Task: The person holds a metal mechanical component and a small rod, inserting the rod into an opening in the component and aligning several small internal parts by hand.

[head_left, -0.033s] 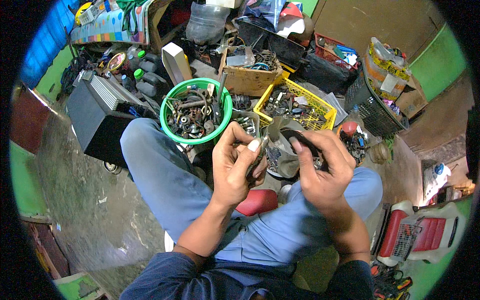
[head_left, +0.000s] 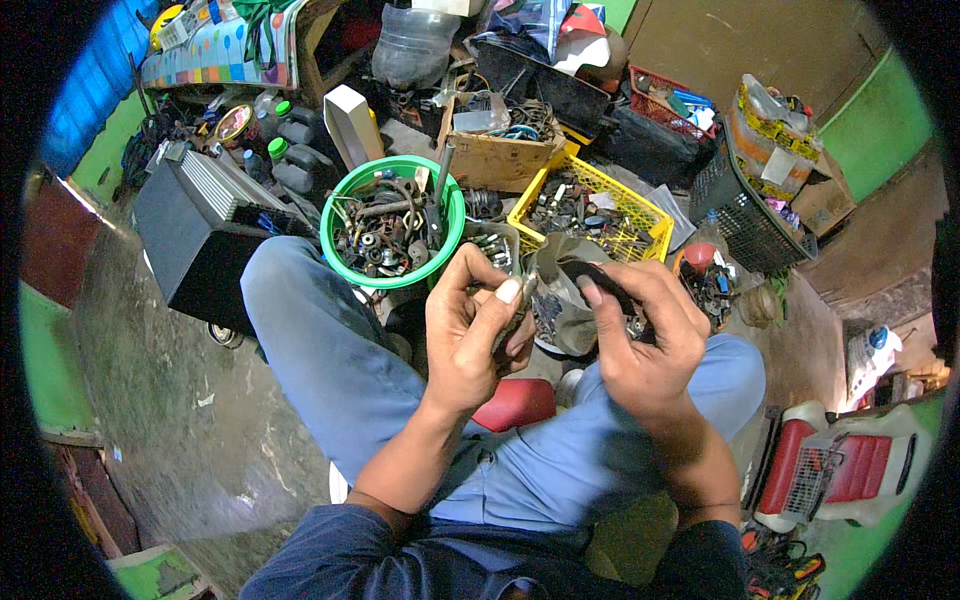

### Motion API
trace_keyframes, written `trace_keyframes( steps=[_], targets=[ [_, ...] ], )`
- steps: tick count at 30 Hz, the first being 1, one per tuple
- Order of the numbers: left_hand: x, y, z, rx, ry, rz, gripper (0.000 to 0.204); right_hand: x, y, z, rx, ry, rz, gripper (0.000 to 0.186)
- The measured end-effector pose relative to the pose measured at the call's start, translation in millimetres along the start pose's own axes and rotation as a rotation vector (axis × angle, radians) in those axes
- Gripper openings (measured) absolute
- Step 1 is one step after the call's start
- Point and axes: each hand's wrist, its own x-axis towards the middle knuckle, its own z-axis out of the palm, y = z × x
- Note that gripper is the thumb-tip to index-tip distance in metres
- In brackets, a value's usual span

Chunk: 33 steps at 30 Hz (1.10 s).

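My left hand is closed in a pinch, thumb against the fingers, on a small greyish metal part that points upward. Much of that part is covered by the fingers. A short way to the right, my right hand has its thumb and fingers curled round a dark, curved piece, whose kind I cannot make out. Both hands are raised over my lap, just apart from each other. Beneath them sits a grey container with small parts inside.
A green basin full of metal parts stands left of my hands. Beyond lie a yellow crate and a cardboard box with cables. A black box-shaped case is at left, a dark basket at right.
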Motion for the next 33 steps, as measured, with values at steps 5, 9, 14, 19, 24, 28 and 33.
trace_keyframes(
  steps=[5, 9, 14, 19, 24, 28, 33],
  targets=[
    [-0.4, -1.2, -0.9, -0.033, -0.042, -0.013, 0.019, -2.4, 0.1, 3.0, 0.01, -0.044, -0.011, 0.022],
    [-0.7, -2.0, 0.8, -0.02, -0.017, -0.006, 0.019, -2.1, -0.2, 3.0, 0.023, -0.067, -0.028, 0.022],
    [0.3, -2.8, -0.3, -0.028, -0.041, -0.013, 0.018, -3.5, 1.4, 4.1, 0.027, -0.066, -0.041, 0.022],
    [0.1, -1.1, 2.7, -0.022, -0.024, -0.019, 0.017, -4.4, 0.5, 4.0, 0.007, -0.082, -0.053, 0.025],
    [-2.4, -5.2, 2.7, -0.018, -0.047, -0.03, 0.017, -3.9, 1.8, 3.4, -0.054, -0.086, -0.113, 0.033],
    [-2.5, -2.0, 4.9, -0.033, -0.04, -0.039, 0.017, -4.3, 2.7, 2.1, -0.077, -0.106, -0.204, 0.036],
    [-5.0, -6.1, 7.1, -0.007, -0.072, -0.065, 0.016, -1.5, 2.6, 4.2, -0.112, -0.097, -0.261, 0.036]
  ],
)
